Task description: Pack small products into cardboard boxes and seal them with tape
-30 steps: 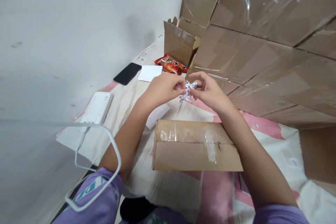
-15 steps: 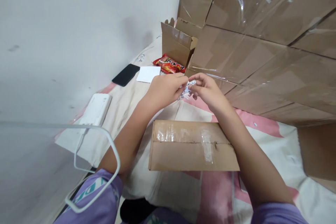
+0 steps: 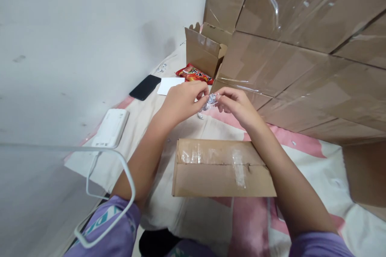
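Note:
Small crumpled white paper pieces with dark marks (image 3: pixel 211 100) are between my two hands, beyond the closed cardboard box (image 3: pixel 223 168). My left hand (image 3: pixel 188 100) has its thumb and fingers bent together at the left side of the pieces. From the right, my right hand (image 3: pixel 233 102) pinches their edge between thumb and fingertips. A small loose scrap (image 3: pixel 200 116) lies on the cloth below my left hand. Just past my left hand are a white card (image 3: pixel 169 85) and a red food packet (image 3: pixel 194 74).
Taped cardboard boxes (image 3: pixel 301 76) are stacked at the right. An open carton (image 3: pixel 202 48) stands behind the packet. A black phone (image 3: pixel 145 87) and a white power strip (image 3: pixel 111 128) with a looping cable lie left, near the wall.
My hands have moved slightly apart, and more of the paper pieces shows between them. The loose scrap below my left hand now shows.

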### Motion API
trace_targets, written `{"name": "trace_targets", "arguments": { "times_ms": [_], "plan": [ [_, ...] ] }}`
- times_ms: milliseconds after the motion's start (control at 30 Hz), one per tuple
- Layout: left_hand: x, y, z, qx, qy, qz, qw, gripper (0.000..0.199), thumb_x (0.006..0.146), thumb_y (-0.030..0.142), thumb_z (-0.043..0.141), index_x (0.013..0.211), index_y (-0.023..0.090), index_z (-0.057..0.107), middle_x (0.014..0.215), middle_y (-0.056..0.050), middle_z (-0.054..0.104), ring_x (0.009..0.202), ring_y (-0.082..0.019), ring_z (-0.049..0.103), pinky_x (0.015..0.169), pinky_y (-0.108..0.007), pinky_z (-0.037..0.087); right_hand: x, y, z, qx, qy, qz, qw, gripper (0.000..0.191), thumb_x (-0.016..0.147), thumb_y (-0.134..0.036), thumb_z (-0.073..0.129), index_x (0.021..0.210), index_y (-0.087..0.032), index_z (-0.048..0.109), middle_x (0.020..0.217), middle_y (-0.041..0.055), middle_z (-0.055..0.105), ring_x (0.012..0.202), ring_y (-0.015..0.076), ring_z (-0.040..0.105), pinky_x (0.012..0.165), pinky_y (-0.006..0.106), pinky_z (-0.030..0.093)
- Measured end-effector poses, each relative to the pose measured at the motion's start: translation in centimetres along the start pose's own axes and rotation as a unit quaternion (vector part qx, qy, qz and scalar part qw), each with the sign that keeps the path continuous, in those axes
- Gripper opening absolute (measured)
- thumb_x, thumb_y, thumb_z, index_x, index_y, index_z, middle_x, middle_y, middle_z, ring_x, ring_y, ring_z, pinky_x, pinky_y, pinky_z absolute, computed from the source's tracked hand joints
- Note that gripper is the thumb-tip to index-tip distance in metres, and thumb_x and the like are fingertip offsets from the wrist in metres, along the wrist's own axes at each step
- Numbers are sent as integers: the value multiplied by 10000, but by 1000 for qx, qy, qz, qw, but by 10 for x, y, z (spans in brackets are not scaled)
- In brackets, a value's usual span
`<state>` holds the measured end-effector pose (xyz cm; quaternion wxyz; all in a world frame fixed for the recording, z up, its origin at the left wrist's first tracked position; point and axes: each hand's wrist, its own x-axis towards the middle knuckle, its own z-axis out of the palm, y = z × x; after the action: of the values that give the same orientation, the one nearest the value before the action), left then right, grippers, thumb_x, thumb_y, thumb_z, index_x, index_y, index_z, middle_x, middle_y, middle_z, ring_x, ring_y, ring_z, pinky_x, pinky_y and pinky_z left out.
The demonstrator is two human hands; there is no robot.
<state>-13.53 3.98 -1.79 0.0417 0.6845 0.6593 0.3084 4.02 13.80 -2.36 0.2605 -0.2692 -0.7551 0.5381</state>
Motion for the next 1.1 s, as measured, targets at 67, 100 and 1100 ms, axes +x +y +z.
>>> {"name": "trace_targets", "arguments": {
  "times_ms": [67, 100, 1100],
  "plan": [
    [0, 0, 0, 1, 1, 2, 1000, 88, 912, 254, 569, 882, 227, 648, 846, 8, 700, 766, -170, 599, 625, -302, 319, -1, -1, 0, -21, -5, -9, 1000, 181, 842, -350, 664, 751, -194, 668, 656, -15, 590, 587, 109, 485, 558, 255, 367],
    [-1, 0, 0, 1, 2, 4, 1000, 86, 912, 254, 571, 881, 228, 648, 850, 8, 700, 770, -171, 600, 626, -301, 318, -1, -1, 0, -34, -5, -17, 999, 192, 844, -350, 664, 735, -192, 663, 639, -19, 576, 589, 111, 477, 574, 260, 370],
    [-4, -5, 3, 98, 44, 88, 990, 177, 986, 272, 547, 1073, 238, 698, 1139, -49, 740, 1046, -222, 672, 728, -302, 434, 3, 6, 12, 70, 26, 30, 997, 201, 854, -304, 713, 728, -182, 615, 638, -21, 517, 555, 87, 397, 513, 236, 296]
  ]
}}
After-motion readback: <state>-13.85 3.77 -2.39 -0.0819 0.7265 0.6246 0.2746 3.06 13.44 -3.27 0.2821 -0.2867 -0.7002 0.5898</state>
